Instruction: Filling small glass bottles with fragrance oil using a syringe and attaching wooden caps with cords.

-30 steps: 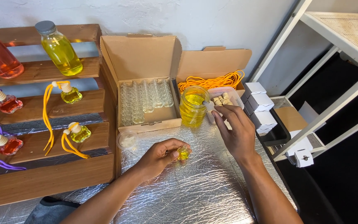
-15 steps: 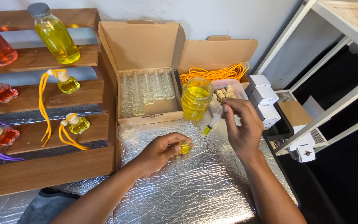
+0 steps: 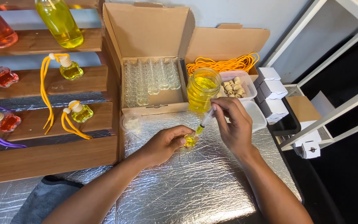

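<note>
I read this as a small craft workshop for bottling scented liquids: my worktop (image 3: 195, 186) is covered in silver foil, stepped wooden shelves (image 3: 42, 120) display filled little bottles (image 3: 77, 112), and cardboard boxes hold empty glass vials (image 3: 150, 81), orange cords (image 3: 222, 64) and stoppers (image 3: 233, 87).

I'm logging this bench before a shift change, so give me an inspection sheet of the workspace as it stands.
Surface: quilted silver foil mat, creased.
Job's things: small bottle of yellow liquid in left hand; syringe in right hand, tip at the bottle's mouth; open jar of yellow liquid behind.
Clutter: cardboard box of empty glass vials; tub of wooden caps; white boxes.
Fingers: both hands closed on their items.
Cables: orange cords only.
Surroundings: wooden shelves with filled bottles; white rack.
</note>
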